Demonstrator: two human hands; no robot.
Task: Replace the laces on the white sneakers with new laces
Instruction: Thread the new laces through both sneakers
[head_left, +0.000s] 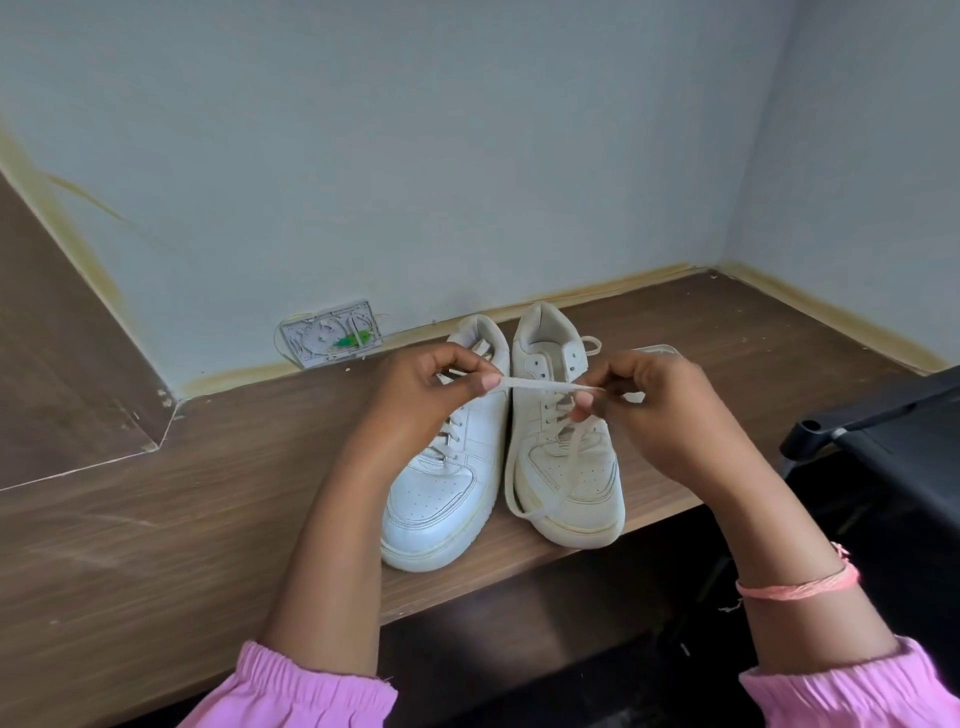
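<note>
White leather sneakers stand side by side on the brown wood-grain bench, toes toward the person. Above them, the left hand and right hand each pinch an end of a flat cream lace, stretched taut between curled fingers. Its slack loops down over the right-side shoe's toe.

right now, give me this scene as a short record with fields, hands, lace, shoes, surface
left hand: left hand pinches one end of the lace
right hand: right hand pinches the other end
lace: taut between both hands, above the shoes
left sneaker: laced
right sneaker: loose lace draped over the toe
surface: wooden desk by the wall
</note>
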